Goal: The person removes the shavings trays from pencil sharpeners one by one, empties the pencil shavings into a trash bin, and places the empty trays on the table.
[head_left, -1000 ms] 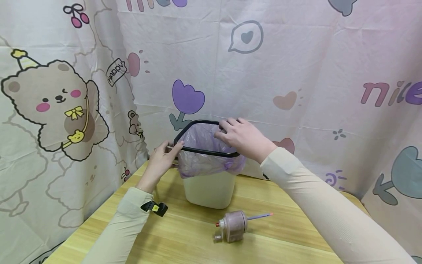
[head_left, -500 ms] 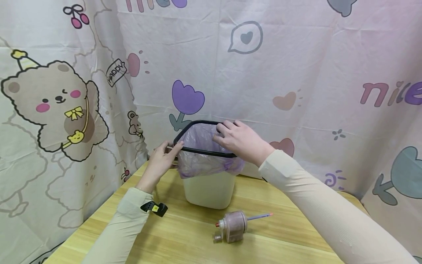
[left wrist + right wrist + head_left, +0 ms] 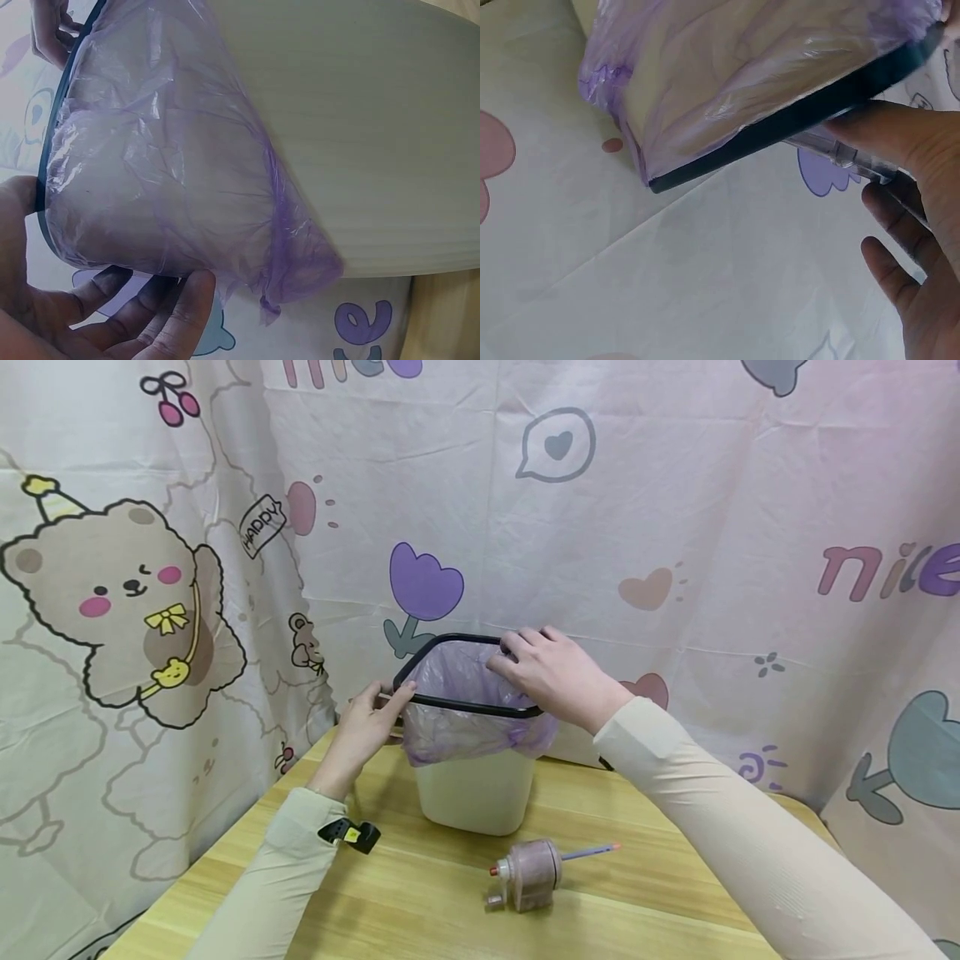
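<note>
A pale cream trash bin point(image 3: 474, 795) stands on the table with a translucent purple bag point(image 3: 456, 739) folded over its sides and a black ring point(image 3: 472, 704) round its mouth. My left hand point(image 3: 365, 724) grips the left corner, thumb on the ring and fingers point(image 3: 184, 322) against the outside of the bag. Over the right of the opening, my right hand point(image 3: 558, 675) pinches a small clear plastic piece point(image 3: 840, 154), mostly hidden in the head view, between thumb and fingers. Closer to me lies a mauve hand-crank pencil sharpener point(image 3: 537, 870), a purple pencil point(image 3: 588, 852) stuck in it.
The wooden table point(image 3: 390, 910) runs back to a printed curtain point(image 3: 675, 460) just behind the bin. Another curtain side with a bear print point(image 3: 150, 610) hangs at the left. A black strap device point(image 3: 360, 834) sits on my left wrist.
My right hand dipped slightly left half a second ago and is now back to the right, over the bin. The left hand, bin and sharpener stay in place.
</note>
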A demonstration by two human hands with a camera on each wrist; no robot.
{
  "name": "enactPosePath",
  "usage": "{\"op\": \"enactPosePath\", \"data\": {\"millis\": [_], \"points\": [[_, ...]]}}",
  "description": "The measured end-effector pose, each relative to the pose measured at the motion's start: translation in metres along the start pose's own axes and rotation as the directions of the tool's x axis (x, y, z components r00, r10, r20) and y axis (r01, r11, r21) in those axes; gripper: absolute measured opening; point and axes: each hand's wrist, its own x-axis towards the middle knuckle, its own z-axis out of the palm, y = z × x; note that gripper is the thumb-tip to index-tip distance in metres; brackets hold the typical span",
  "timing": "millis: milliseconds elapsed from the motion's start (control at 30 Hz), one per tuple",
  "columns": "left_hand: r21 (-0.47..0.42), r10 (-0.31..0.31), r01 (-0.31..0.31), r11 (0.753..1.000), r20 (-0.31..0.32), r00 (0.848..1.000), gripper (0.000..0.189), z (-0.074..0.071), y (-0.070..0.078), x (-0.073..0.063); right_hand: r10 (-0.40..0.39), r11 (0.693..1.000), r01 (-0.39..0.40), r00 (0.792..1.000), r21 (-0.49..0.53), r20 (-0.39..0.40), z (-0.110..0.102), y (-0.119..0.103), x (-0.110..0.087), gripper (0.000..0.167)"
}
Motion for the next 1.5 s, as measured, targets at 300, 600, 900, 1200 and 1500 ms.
{"op": "enactPosePath", "data": {"millis": [300,600,900,1200,1500], "points": [[0.027,0.0,-0.001,1.0,0.011,1.0,0.066,0.001,0.005,-0.002,0.138,0.981,-0.144,0.989,0.127,0.058,-0.006,0.011,-0.008,0.056],[0.069,0.032,-0.033,0.997,0.016,0.999,0.068,0.0,0.009,-0.005,0.221,0.949,-0.236,0.971,0.211,0.09,-0.008,0.02,-0.023,0.055],[0.096,0.061,-0.059,0.994,-0.023,0.998,0.063,0.001,0.009,-0.012,0.29,0.914,-0.32,0.945,0.249,0.151,-0.01,0.025,-0.041,0.058],[0.143,0.12,-0.111,0.983,-0.051,0.992,0.058,0.0,0.009,-0.019,0.376,0.842,-0.422,0.906,0.335,0.197,-0.015,0.029,-0.056,0.063],[0.174,0.138,-0.122,0.977,-0.085,0.987,0.054,0.001,0.009,-0.027,0.426,0.805,-0.464,0.886,0.369,0.183,-0.015,0.029,-0.067,0.065]]}}
